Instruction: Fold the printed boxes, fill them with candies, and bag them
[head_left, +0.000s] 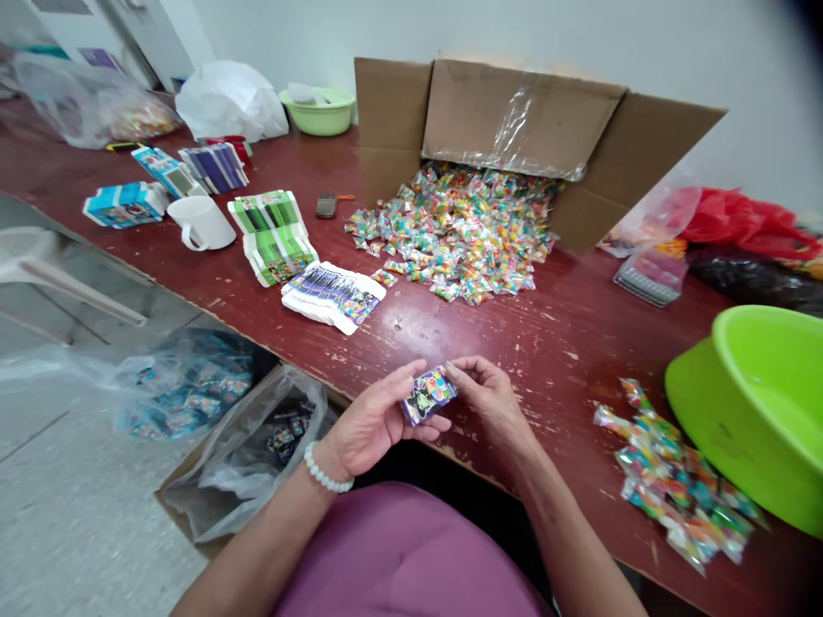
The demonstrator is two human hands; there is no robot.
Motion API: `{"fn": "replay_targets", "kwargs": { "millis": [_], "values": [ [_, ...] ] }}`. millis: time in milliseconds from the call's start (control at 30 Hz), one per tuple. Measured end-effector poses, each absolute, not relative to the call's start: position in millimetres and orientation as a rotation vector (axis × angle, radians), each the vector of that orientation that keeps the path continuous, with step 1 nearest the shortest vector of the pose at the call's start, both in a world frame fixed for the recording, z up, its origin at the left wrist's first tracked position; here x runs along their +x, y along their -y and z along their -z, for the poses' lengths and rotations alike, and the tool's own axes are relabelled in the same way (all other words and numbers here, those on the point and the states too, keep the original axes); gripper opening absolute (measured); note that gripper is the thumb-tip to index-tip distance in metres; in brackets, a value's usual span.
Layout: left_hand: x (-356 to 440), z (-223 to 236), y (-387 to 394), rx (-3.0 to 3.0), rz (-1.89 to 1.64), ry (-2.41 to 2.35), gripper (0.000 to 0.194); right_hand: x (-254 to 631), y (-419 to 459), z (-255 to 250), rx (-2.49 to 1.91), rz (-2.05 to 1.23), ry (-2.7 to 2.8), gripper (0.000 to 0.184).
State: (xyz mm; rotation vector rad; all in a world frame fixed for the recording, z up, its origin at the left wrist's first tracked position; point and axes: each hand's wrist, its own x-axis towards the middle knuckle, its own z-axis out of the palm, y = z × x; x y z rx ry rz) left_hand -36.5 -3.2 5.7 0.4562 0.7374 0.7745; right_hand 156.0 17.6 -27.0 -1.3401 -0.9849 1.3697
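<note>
A small colourful printed box (429, 394) is held between both hands at the near edge of the dark red table (450, 330). My left hand (373, 422), with a white bead bracelet at the wrist, grips its left side. My right hand (489, 398) pinches its right end with the fingertips. A flat stack of unfolded printed boxes (333, 296) lies just beyond the hands. Farther back, a cardboard carton (514, 128) on its side spills a heap of small wrapped candy packets (459, 231).
A lime-green basin (759, 411) and a loose pile of packets (675, 476) sit at the right. A white mug (201, 223), green box stacks (273, 233) and blue boxes (125, 204) lie at left. Plastic bags (248, 446) of filled boxes stand on the floor below.
</note>
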Motion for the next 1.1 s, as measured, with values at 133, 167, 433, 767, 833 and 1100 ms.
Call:
{"fn": "replay_targets", "kwargs": {
  "millis": [133,167,433,767,833,1100],
  "values": [
    [-34.4,-7.6,8.9,0.512,-0.866,-0.805,0.052,149.7,-9.7,27.9,-1.35,-1.318,0.947,0.035],
    [-35.8,-6.5,8.8,0.497,-0.839,-0.782,0.049,149.0,-7.7,27.4,-1.345,-1.298,0.965,0.034],
    [-42.4,21.4,3.8,0.587,-0.513,-0.579,0.041,147.0,2.7,11.5,-1.305,-1.133,1.616,0.021],
    [-34.2,19.9,4.0,0.534,-0.685,-0.704,0.035,139.4,7.7,15.1,-1.223,-1.173,1.466,0.022],
    [-32.2,19.4,3.7,0.479,-0.693,-0.704,0.043,136.8,8.3,19.5,-1.216,-1.394,1.187,0.041],
    [-25.8,13.9,9.3,0.627,-0.81,-0.842,0.036,132.2,8.2,17.5,-1.038,-1.724,1.003,0.028]
  ]
}}
